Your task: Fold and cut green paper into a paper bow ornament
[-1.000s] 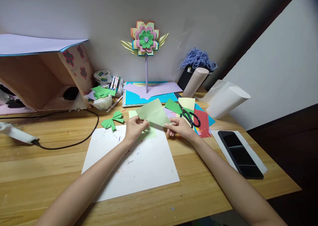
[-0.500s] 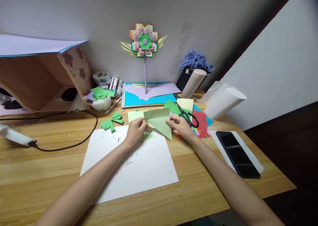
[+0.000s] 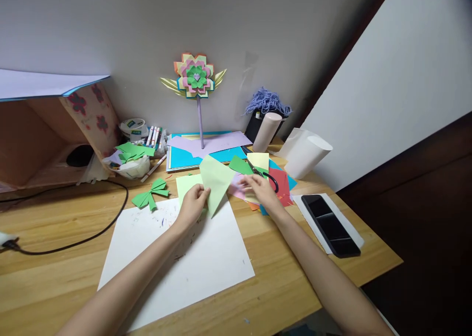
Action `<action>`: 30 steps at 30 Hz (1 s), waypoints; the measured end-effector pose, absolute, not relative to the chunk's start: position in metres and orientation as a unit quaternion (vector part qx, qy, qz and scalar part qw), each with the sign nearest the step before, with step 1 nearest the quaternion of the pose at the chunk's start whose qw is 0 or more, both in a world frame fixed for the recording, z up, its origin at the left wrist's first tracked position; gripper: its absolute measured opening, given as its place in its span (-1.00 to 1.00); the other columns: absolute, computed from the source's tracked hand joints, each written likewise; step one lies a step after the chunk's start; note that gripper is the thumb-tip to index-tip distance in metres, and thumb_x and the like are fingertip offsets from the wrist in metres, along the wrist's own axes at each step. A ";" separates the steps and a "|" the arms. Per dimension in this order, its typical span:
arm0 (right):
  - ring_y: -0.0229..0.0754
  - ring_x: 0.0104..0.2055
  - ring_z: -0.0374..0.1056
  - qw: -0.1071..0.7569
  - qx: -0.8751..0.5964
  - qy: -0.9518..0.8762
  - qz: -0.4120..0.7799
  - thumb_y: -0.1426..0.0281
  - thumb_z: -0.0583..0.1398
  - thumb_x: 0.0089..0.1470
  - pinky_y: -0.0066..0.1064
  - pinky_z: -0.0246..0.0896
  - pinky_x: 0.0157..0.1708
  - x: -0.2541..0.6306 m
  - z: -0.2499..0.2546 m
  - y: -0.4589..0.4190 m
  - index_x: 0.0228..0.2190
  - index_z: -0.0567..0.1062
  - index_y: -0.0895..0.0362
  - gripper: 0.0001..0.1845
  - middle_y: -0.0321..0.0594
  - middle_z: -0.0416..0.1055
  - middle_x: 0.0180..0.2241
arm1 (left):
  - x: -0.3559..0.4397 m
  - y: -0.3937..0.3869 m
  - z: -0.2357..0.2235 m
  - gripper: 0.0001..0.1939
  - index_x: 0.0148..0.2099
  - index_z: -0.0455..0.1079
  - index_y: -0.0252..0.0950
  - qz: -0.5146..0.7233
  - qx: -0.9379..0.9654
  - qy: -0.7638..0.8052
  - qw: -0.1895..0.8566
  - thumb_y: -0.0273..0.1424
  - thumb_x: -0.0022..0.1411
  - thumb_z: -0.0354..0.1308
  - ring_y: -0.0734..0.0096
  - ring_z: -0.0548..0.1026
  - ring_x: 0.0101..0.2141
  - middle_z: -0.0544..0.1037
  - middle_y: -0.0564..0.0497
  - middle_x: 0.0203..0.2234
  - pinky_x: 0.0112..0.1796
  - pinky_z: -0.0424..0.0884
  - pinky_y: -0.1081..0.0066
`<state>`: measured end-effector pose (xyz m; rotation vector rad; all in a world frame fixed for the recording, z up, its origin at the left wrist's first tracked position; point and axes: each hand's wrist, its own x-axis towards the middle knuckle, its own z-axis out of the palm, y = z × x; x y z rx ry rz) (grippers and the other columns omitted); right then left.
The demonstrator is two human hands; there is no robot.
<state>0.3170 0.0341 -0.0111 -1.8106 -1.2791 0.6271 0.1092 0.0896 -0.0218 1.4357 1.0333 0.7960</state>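
Note:
My left hand (image 3: 194,203) pinches a pale green sheet of paper (image 3: 217,178) by its lower left edge and holds it tilted up above the white sheet (image 3: 184,272). To the right of that paper, my right hand (image 3: 260,191) is off it, its fingers loosely apart and a little blurred, with nothing visible in them. Black-handled scissors (image 3: 271,181) lie just behind my right hand, partly covered by it. They rest on a pile of coloured paper, with a red piece (image 3: 283,186) at its right. Another pale green sheet (image 3: 184,184) lies behind my left hand.
A folded green paper bow (image 3: 151,194) lies at left. Behind stand a paper flower (image 3: 196,77) on a stem and a bowl (image 3: 138,168) of green scraps. Paper rolls (image 3: 308,156) and a phone (image 3: 330,225) are at right. A black cable (image 3: 106,228) curves at left.
My right hand has let go of the pale green paper and moved slightly away from it. The paper has turned in my left hand. The whole view has swung to the right.

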 end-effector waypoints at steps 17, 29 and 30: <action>-0.22 -0.57 0.24 0.490 -0.679 -0.421 0.349 -0.03 0.09 -0.05 -0.41 0.13 -0.60 0.333 -0.003 0.029 -0.46 0.24 0.09 -0.58 -0.30 0.24 -0.56 | 0.085 0.108 0.005 -0.74 -0.34 0.24 -0.22 0.356 0.703 0.581 0.201 -0.27 0.29 -0.20 0.35 0.32 -0.53 0.38 0.04 -0.56 -0.51 0.03 0.46; -0.33 -0.57 0.26 0.361 -0.417 -0.481 0.681 -0.22 -0.09 -0.07 -0.38 0.31 -0.48 0.262 -0.006 -0.005 -0.31 0.29 0.13 -0.32 -0.34 0.18 -0.51 | 0.083 0.099 0.032 -0.74 -0.33 0.25 -0.23 0.387 0.715 0.555 0.178 -0.27 0.29 -0.20 0.43 0.26 -0.60 0.32 0.09 -0.62 -0.53 0.04 0.48; -0.34 -0.58 0.26 0.359 -0.416 -0.486 0.680 -0.21 -0.10 -0.06 -0.39 0.31 -0.48 0.262 -0.006 -0.005 -0.30 0.29 0.13 -0.33 -0.34 0.18 -0.50 | 0.085 0.097 0.033 -0.74 -0.33 0.26 -0.23 0.380 0.719 0.553 0.182 -0.27 0.29 -0.19 0.44 0.26 -0.60 0.33 0.09 -0.61 -0.53 0.03 0.48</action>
